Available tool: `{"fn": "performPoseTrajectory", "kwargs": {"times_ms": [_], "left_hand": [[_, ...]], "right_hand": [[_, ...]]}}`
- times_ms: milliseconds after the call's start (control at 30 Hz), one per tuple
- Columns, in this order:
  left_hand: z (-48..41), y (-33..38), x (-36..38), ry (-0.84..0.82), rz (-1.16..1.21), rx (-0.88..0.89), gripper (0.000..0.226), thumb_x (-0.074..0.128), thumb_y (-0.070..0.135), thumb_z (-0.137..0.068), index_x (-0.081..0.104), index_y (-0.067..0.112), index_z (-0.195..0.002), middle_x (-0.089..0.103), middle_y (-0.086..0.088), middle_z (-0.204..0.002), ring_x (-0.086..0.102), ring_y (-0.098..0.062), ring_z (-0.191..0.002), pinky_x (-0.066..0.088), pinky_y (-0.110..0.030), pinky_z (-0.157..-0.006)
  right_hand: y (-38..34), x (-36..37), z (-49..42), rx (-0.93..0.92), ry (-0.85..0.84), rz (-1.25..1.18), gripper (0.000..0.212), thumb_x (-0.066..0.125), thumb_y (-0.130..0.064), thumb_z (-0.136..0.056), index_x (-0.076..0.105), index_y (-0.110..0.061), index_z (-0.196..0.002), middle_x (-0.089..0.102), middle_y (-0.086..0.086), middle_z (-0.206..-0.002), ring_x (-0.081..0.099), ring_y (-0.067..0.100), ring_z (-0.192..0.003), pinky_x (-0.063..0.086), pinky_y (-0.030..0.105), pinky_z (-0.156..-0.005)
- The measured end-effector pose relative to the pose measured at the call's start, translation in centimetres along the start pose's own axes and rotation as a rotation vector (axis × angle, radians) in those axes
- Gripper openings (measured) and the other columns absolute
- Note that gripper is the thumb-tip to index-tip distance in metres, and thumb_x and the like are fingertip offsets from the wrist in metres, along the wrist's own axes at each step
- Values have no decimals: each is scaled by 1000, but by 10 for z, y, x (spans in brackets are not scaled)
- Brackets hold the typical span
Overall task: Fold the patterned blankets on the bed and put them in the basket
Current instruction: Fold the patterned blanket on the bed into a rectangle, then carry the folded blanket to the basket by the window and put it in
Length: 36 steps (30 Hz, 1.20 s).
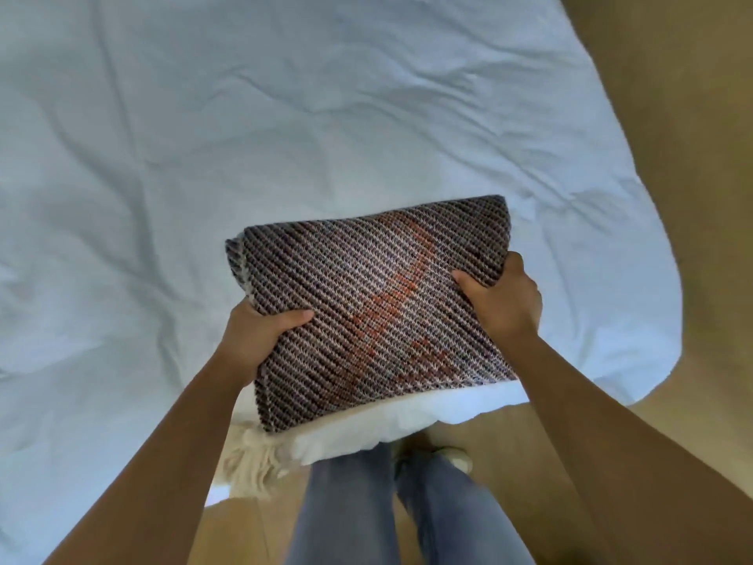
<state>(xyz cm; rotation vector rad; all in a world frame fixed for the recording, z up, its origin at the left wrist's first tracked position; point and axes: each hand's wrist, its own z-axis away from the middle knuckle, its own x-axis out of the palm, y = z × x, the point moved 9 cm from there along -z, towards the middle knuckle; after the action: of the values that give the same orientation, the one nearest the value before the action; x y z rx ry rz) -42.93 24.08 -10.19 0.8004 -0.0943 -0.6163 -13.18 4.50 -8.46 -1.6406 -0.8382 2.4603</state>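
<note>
Blanket, folded, sits over the bed's near edge, left hand and right hand clamping opposite sides; loose grip could let folds slump open.

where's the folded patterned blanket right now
In the head view, the folded patterned blanket sits centre frame, held between the left hand and right hand at the near edge of the bed.

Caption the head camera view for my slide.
A folded patterned blanket, gripped by left hand and right hand, over the white bed.
</note>
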Motion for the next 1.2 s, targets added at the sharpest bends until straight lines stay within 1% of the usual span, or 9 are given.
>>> {"fn": "performPoseTrajectory", "kwargs": {"times_ms": [167, 267, 333, 433, 567, 767, 900, 1067, 1200], "left_hand": [[53, 34, 122, -132, -141, 118, 64, 86, 21, -55, 59, 19, -113, 66, 5, -101, 64, -12, -89, 49, -27, -74], [91, 48, 206, -195, -230, 195, 66, 86, 24, -58, 59, 14, -118, 65, -2, -111, 64, -20, -95, 50, -35, -86], [117, 54, 264, -256, -291, 233, 62, 84, 27, -62, 60, 12, -117, 66, -7, -113, 64, -25, -97, 50, -41, -91], [158, 65, 352, -353, -383, 310, 47, 80, 26, -68, 61, 14, -110, 66, -6, -106, 64, -23, -88, 50, -35, -86], [214, 75, 480, -568, -512, 426, 30, 74, 24, -75, 62, 23, -103, 67, -1, -101, 65, -18, -89, 48, -32, -86], [295, 56, 669, -822, -657, 517, 26, 69, 22, -80, 63, 20, -105, 68, 0, -103, 64, -21, -94, 48, -38, -91], [344, 28, 786, -984, -766, 506, 30, 69, 25, -80, 60, 18, -108, 67, 0, -103, 65, -22, -93, 50, -38, -86], [415, -9, 923, -1177, -940, 557, 35, 70, 30, -79, 58, 17, -109, 66, 0, -103, 64, -21, -92, 50, -36, -85], [484, -54, 1011, -1284, -1072, 607, 41, 70, 35, -78, 54, 16, -111, 64, -3, -105, 62, -25, -93, 50, -45, -89]], "right_hand": [[115, -114, 34, 178, 155, -129, 61, 66, -56, -73, 45, -10, -107, 66, 15, -104, 62, 37, -93, 48, 39, -75], [188, -182, 63, 290, 231, -170, 61, 66, -56, -73, 44, -10, -106, 66, 15, -102, 62, 36, -91, 52, 43, -75], [237, -220, 86, 362, 276, -197, 60, 66, -55, -75, 44, -10, -107, 66, 14, -98, 63, 34, -85, 54, 43, -71], [307, -273, 126, 472, 369, -307, 52, 68, -51, -75, 45, -13, -101, 66, 9, -95, 59, 26, -75, 52, 35, -67], [396, -332, 176, 614, 527, -469, 48, 70, -43, -77, 50, -11, -106, 66, 8, -102, 60, 21, -83, 52, 33, -72], [513, -399, 242, 848, 792, -556, 49, 71, -43, -75, 51, -13, -108, 64, 5, -104, 58, 18, -84, 48, 29, -74], [585, -432, 272, 999, 930, -602, 43, 70, -42, -76, 51, -15, -102, 63, 2, -96, 61, 22, -87, 53, 39, -79], [658, -459, 316, 1200, 1119, -673, 32, 68, -37, -77, 48, -21, -96, 58, -7, -84, 59, 16, -78, 49, 30, -72], [706, -475, 349, 1327, 1266, -736, 33, 66, -37, -79, 49, -21, -102, 60, -4, -93, 58, 15, -83, 45, 28, -73]]}}
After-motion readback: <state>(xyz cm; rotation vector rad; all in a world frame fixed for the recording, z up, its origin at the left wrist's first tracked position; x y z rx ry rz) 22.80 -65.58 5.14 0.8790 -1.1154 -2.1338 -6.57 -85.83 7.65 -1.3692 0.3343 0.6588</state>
